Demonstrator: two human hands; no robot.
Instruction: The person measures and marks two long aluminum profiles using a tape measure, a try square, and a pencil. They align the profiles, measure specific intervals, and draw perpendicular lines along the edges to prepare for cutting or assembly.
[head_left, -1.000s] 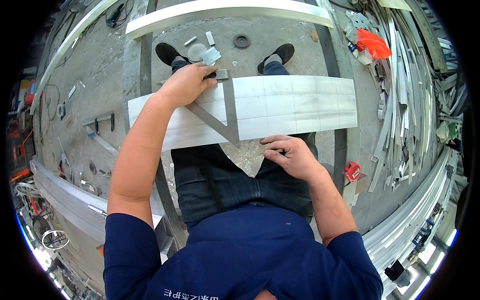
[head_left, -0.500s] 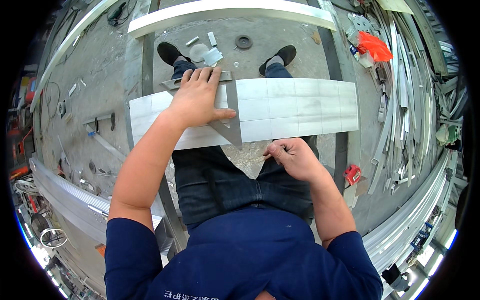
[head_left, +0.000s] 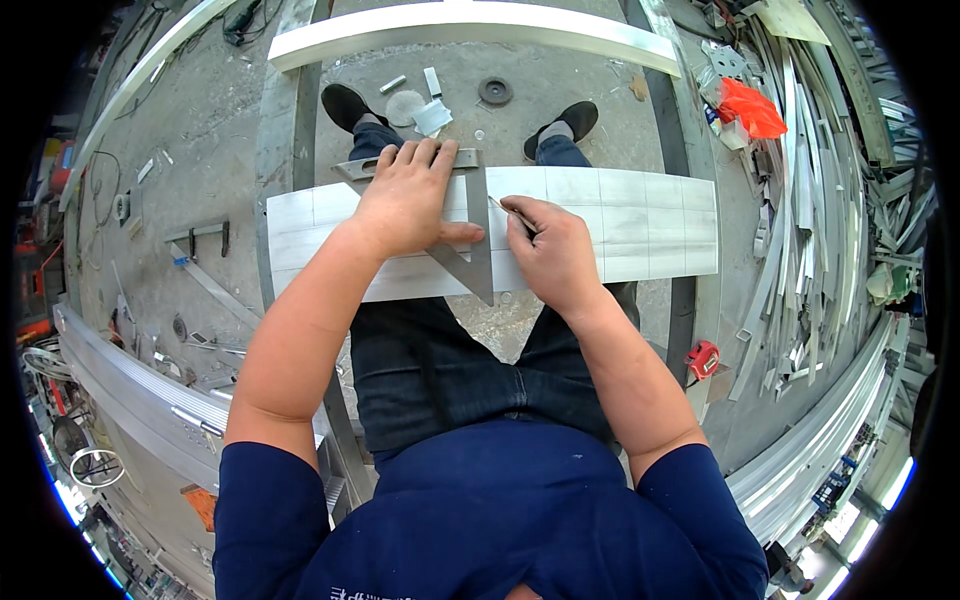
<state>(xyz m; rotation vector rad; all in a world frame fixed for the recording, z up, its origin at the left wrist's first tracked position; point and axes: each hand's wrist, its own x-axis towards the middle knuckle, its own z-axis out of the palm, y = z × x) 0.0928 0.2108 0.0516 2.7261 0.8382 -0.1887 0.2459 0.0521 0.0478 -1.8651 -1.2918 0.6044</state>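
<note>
A wide silvery metal surface (head_left: 625, 220), seemingly several lengths laid side by side, spans two rails before me and carries thin cross lines. On its left half lies a grey metal triangle square (head_left: 478, 210). My left hand (head_left: 410, 200) grips and presses the square, fingers over its far thick edge and thumb on its upright blade. Just right of that blade, my right hand (head_left: 550, 245) is closed in a pinch on a thin pencil-like tool (head_left: 497, 204). The tool's tip points toward the blade's edge; most of its body is hidden by my fingers.
A long pale beam (head_left: 470, 40) crosses the rails at the far side. A red tape measure (head_left: 703, 358) rests on the right rail. Metal offcuts and long strips (head_left: 800, 230) pile up at right, with an orange-red plastic bag (head_left: 752, 108). A dark disc (head_left: 495, 91) lies between my feet.
My right hand has moved up and left from the near edge onto the metal, beside the square's blade. My left hand and the square keep their place on the metal.
</note>
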